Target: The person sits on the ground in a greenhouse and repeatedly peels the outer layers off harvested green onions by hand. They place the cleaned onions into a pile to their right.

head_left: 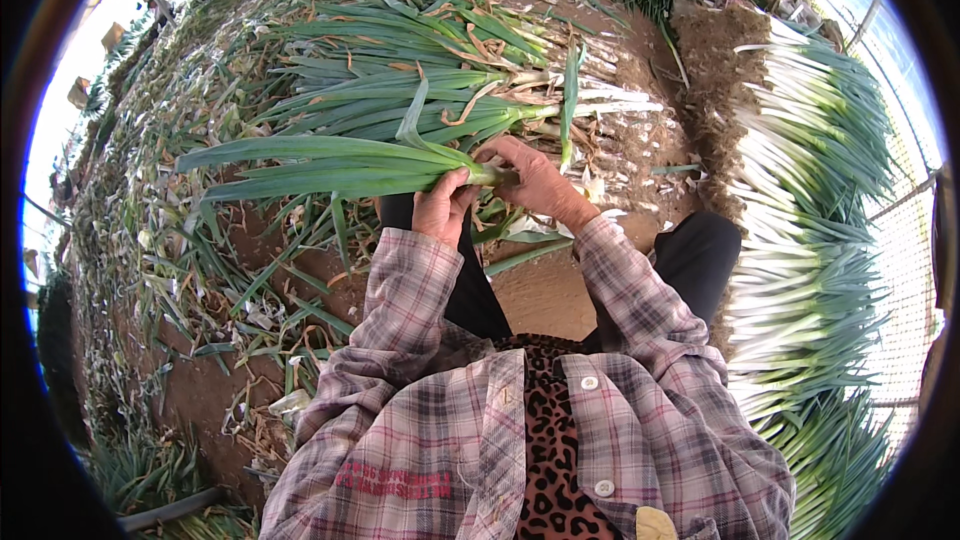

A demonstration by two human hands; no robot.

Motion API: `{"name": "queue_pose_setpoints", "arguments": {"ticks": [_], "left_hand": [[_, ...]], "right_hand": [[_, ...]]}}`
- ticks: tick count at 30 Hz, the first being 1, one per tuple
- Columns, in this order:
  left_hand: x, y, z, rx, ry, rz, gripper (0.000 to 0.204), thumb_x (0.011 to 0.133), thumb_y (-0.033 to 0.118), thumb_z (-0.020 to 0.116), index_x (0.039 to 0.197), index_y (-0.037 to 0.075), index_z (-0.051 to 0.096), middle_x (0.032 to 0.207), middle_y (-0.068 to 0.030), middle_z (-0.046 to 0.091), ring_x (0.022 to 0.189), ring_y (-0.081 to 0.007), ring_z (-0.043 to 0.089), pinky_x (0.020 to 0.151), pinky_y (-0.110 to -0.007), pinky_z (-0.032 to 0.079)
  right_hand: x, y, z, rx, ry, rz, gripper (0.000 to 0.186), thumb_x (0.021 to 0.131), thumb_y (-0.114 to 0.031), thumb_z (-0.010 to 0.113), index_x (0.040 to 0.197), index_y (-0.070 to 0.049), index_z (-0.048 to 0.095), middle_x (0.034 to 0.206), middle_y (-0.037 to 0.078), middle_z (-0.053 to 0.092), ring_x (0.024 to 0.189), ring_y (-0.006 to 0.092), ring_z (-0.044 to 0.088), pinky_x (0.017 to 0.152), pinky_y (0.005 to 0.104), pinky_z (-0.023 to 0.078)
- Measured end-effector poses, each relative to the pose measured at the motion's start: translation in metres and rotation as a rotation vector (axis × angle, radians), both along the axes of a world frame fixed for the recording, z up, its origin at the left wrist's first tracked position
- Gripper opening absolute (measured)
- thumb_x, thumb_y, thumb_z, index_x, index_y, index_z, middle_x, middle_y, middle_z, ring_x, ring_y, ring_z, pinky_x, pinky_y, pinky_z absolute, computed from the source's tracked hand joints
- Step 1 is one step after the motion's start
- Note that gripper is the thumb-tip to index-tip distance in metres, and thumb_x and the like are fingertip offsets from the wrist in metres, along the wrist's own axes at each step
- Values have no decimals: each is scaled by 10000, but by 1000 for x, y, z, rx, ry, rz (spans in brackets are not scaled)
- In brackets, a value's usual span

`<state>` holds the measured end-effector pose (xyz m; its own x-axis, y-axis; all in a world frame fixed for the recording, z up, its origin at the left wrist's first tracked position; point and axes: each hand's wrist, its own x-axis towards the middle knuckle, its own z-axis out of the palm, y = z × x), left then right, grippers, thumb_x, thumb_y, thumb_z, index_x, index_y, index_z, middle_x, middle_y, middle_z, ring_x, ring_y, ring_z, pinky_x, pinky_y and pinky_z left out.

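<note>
While left fingers (454,178) and right fingers (492,148) pinch one leek (350,170), white-stalked row (785,270) rightward of them looks done; leafy untrimmed pile (400,90) beyond them seemingly remains.

This is a farm shelter, by its look a greenhouse or tunnel. Underfoot is bare soil (195,390) — a brown patch lies left of and nearer the body than the left grip (440,205). Farther left, leaf litter (150,200) covers the ground in a thick spread. Just beyond both grips lies a pile (390,90) of green onions, leaves on. Well to the right of the right grip (535,180) runs a long row (800,230) of more, white stems side by side — and past it, pale, see-through sheeting (903,230) with thin bars lets in daylight.
</note>
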<state>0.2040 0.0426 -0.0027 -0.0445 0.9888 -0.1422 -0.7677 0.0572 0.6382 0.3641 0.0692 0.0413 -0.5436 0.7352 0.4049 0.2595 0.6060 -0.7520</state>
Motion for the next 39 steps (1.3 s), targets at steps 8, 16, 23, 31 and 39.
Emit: {"name": "queue_pose_setpoints", "arguments": {"ticks": [8, 16, 23, 31, 39], "left_hand": [[2, -4, 4, -47, 14, -18, 186, 744, 27, 588, 915, 31, 516, 915, -67, 548, 850, -194, 560, 747, -341, 508], [2, -6, 2, -21, 21, -36, 191, 747, 41, 593, 923, 46, 519, 908, -52, 552, 843, -177, 559, 723, -330, 511], [2, -8, 4, -36, 45, -66, 166, 763, 57, 582, 920, 60, 528, 909, -43, 555, 849, -169, 553, 727, -314, 492], [-2, -5, 4, -62, 27, -126, 164, 744, 24, 591, 888, 68, 528, 852, -34, 562, 771, -153, 569, 588, -292, 520], [-2, -6, 3, -18, -25, -83, 141, 753, 0, 564, 884, 40, 531, 860, -49, 565, 784, -163, 573, 608, -288, 537]], "right_hand": [[5, -7, 8, -58, -16, -15, 362, 516, 54, 629, 825, -69, 484, 808, 38, 470, 740, 194, 494, 652, 279, 425], [1, -15, 9, 57, 34, -64, 301, 522, 68, 615, 751, -53, 461, 789, 49, 445, 752, 204, 487, 656, 287, 413], [10, -8, 1, -24, -3, 27, 260, 556, 80, 639, 713, -44, 472, 830, 30, 457, 780, 170, 484, 675, 273, 412], [8, -13, 1, -41, 125, -44, 202, 628, 55, 647, 780, -18, 536, 769, 38, 520, 694, 126, 520, 616, 248, 434], [13, -11, 2, -141, 80, -235, 78, 729, -7, 583, 793, 2, 542, 745, 69, 563, 680, 153, 551, 623, 258, 465]]}}
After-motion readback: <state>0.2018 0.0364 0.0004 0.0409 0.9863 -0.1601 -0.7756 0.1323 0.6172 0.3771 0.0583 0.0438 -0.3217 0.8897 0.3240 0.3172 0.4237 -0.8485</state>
